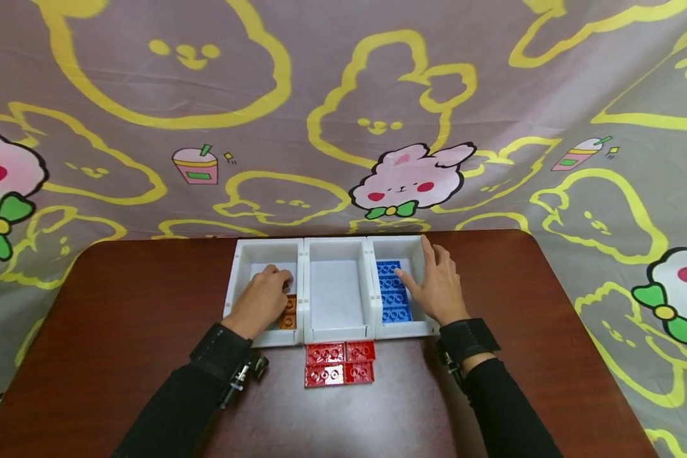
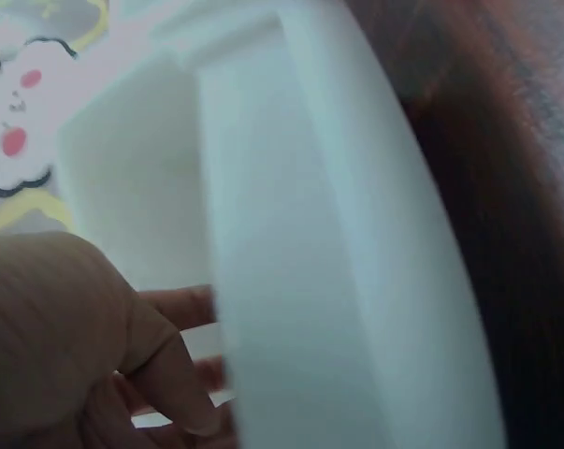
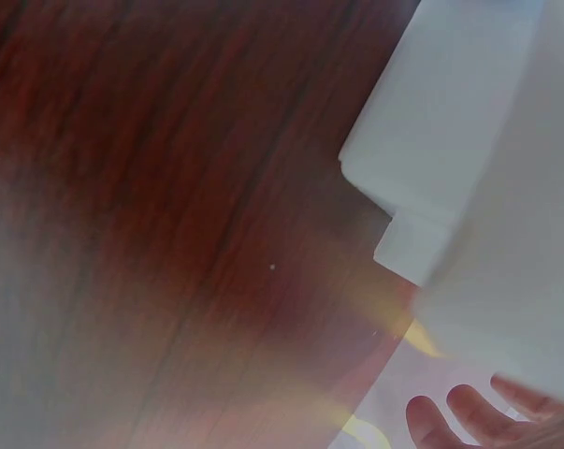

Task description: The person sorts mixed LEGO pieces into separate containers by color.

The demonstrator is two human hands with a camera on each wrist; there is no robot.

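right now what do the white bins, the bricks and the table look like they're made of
White bins: likely matte moulded plastic, with thick, even, rounded walls. Red bricks and blue bricks: glossy hard plastic, studded tops catching light. Table: dark red-brown wood or wood-look veneer, with visible grain and a soft sheen.

"What's on the table (image 1: 120,305)?"

"Three bins in a row, touching side to side, set toward its far edge, a cloth (image 1: 343,95) hanging behind them. The left bin (image 1: 242,267) has bricks (image 1: 289,313) in it, with the left hand (image 1: 261,300) over them. The middle bin (image 1: 334,245) sits between. The right bin (image 1: 415,249) holds a plate (image 1: 392,292), the right hand (image 1: 437,286) beside it."

"And in front?"

"A block of bricks (image 1: 339,363) lies just before the middle bin."
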